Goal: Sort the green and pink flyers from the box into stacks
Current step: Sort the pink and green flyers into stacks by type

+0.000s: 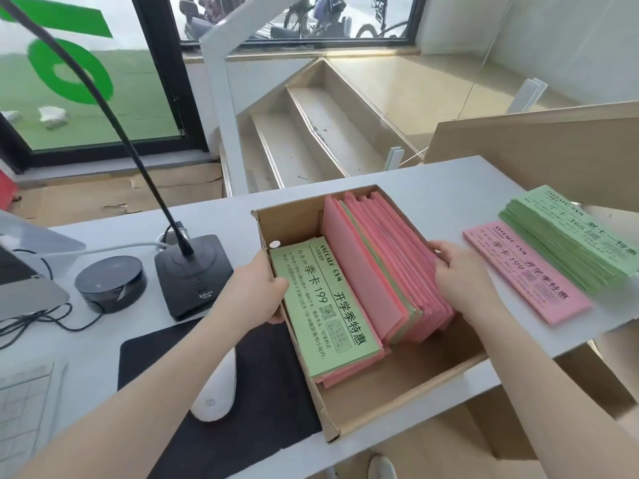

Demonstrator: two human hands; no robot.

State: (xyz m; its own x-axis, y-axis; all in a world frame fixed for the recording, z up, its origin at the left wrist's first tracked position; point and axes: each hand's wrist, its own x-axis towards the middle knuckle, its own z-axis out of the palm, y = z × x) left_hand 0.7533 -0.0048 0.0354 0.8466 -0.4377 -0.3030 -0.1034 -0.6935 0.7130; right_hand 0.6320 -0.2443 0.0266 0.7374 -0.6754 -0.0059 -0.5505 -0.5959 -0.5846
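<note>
The box (397,385) wall was gripped by the left hand (266,288). The leaning flyers (387,267) were clasped by the right hand (456,271), fingers curled. Greens hidden among pinks could be missorted.

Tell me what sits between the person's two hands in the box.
In the head view, between the left hand and right hand, a green flyer lies flat beside leaning pink flyers.

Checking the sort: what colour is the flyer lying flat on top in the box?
Green flyer with black print, in the head view.
</note>
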